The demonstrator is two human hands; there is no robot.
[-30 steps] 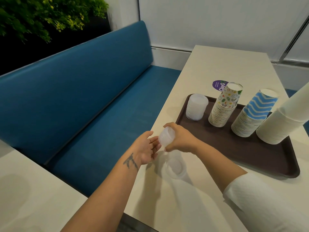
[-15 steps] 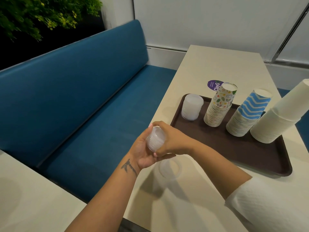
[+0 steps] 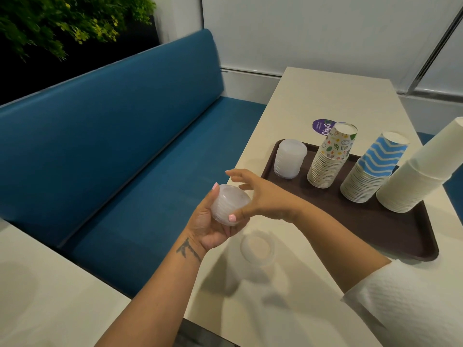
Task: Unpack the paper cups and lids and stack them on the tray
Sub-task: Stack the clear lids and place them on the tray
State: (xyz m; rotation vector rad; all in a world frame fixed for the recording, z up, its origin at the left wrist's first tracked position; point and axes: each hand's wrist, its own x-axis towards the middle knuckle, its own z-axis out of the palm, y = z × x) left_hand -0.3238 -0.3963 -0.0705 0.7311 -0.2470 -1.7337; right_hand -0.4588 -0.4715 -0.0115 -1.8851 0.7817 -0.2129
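A small stack of clear lids (image 3: 229, 205) sits tilted in the left hand (image 3: 210, 221), fingers and thumb curled round it, at the desk's (image 3: 313, 96) near-left edge, short of the brown tray (image 3: 390, 229). The right hand (image 3: 260, 196) hovers just beside the stack with fingers spread and holds nothing. Its forearm crosses above a clear plastic wrapper (image 3: 256, 249) lying on the desk.

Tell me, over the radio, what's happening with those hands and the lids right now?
Left hand gripping a small stack of clear lids. Right hand open, fingers spread above it. Tray holds one lid stack and three cup stacks. Nothing blocking.
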